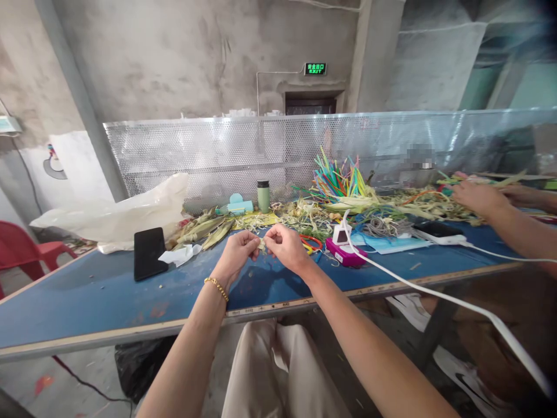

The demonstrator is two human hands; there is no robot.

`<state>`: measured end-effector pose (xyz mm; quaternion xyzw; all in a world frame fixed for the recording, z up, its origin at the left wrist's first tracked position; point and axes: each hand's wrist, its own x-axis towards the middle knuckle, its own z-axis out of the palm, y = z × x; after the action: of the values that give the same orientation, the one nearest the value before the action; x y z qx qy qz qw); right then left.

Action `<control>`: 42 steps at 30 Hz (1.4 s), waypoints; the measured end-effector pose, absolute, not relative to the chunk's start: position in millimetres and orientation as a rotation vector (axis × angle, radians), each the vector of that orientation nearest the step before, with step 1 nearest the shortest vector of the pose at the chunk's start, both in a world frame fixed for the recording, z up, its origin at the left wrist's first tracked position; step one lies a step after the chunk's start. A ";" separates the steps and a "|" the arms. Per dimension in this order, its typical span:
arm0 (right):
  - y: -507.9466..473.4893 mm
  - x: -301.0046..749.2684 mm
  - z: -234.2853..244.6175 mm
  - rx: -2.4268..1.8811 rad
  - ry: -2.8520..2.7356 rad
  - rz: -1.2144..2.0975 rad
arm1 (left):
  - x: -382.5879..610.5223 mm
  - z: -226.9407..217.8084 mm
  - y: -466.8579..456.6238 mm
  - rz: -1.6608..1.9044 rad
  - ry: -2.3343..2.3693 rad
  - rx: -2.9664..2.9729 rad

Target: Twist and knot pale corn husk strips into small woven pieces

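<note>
My left hand [237, 251] and my right hand [285, 247] meet above the blue table [87, 302], fingertips pinched together on a small pale yellow-green strip of leaf [261, 245]. A gold bead bracelet [216, 286] circles my left wrist. Just beyond my hands lies a heap of dried yellow-green leaf strips [304, 215]. Bundled leaves [204, 229] lie to the left of it.
A black phone [149, 252] and crumpled tissue [180, 254] lie left of my hands. A pink device [346, 252] with a white cable [435, 296], a green flask [263, 195] and coloured strips [339, 177] stand to the right. Another person's hand [478, 197] works at far right. A perforated metal screen [217, 151] backs the table.
</note>
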<state>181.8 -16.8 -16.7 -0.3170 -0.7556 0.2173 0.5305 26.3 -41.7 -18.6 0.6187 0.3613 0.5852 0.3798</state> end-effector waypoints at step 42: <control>-28.2 183.4 -8.2 -0.662 -1.656 1.220 | 27.2 -13.1 -46.5 1.590 0.830 1.465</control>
<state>183.4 -28.2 -8.2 -0.2702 -0.6760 0.4982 0.4709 27.2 -46.5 -13.1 0.5796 0.3282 0.6288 0.4012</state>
